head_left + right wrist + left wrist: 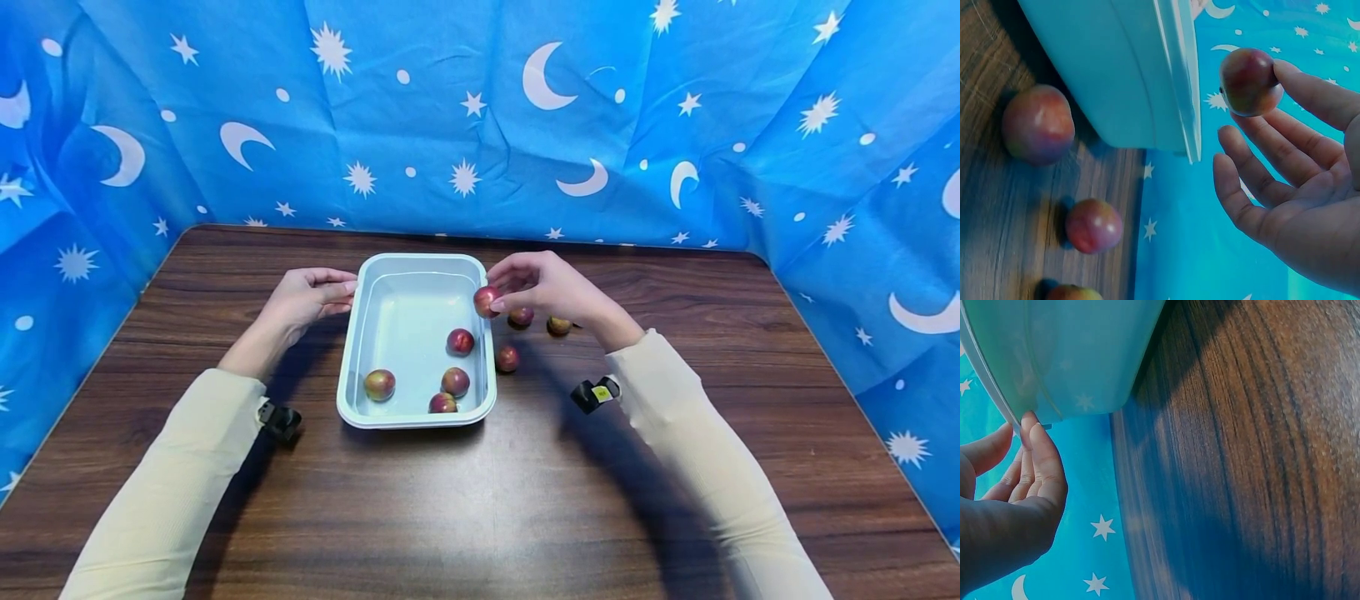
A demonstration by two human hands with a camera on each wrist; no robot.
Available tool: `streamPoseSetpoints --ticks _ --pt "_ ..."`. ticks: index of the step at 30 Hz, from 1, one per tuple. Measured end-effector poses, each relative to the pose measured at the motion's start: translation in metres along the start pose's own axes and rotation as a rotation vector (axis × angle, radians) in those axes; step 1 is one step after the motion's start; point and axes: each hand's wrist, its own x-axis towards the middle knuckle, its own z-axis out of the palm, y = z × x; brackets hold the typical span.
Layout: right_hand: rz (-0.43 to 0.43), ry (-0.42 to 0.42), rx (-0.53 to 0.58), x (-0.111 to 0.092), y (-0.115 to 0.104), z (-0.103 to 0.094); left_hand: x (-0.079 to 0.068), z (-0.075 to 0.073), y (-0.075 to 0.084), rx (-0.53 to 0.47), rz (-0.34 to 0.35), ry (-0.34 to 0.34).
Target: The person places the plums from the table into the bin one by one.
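Observation:
A white plastic tray (405, 325) sits on the table with several reddish plums inside, among them a yellowish-red plum (379, 385) near its front left corner. The left hand (303, 300) pinches the tray's left rim between thumb and fingers, as the left wrist view shows up close. Over the tray's right rim, the right hand (558, 287) holds a red plum (1250, 81) between thumb and fingertips. Three more plums lie on the table right of the tray: a front one (507, 358), a middle one (521, 317) and a yellowish one (559, 326) partly below the right hand.
The dark wooden table (480, 517) extends in front of and beside the tray. A blue cloth (450, 108) with white moons and stars hangs behind and around it. Dark wrist devices, a left one (280, 422) and a right one (595, 394), are worn at the sleeves.

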Motion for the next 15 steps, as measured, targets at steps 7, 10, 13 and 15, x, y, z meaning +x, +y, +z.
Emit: streamPoseSetpoints --ticks 7,10,13,15 --pt "0.002 -0.014 -0.019 0.003 -0.001 0.011 0.0 0.0 0.0 0.012 0.007 0.005" --pt "0.003 -0.015 -0.03 0.003 -0.001 0.015 0.0 0.0 0.0 0.008 0.006 0.0" --pt "0.0 -0.025 -0.031 0.003 -0.002 0.018 0.0 0.0 0.0 0.012 0.004 -0.004" --pt "-0.003 -0.03 -0.025 0.003 -0.002 0.02 0.0 -0.001 -0.001 0.015 0.003 -0.004"
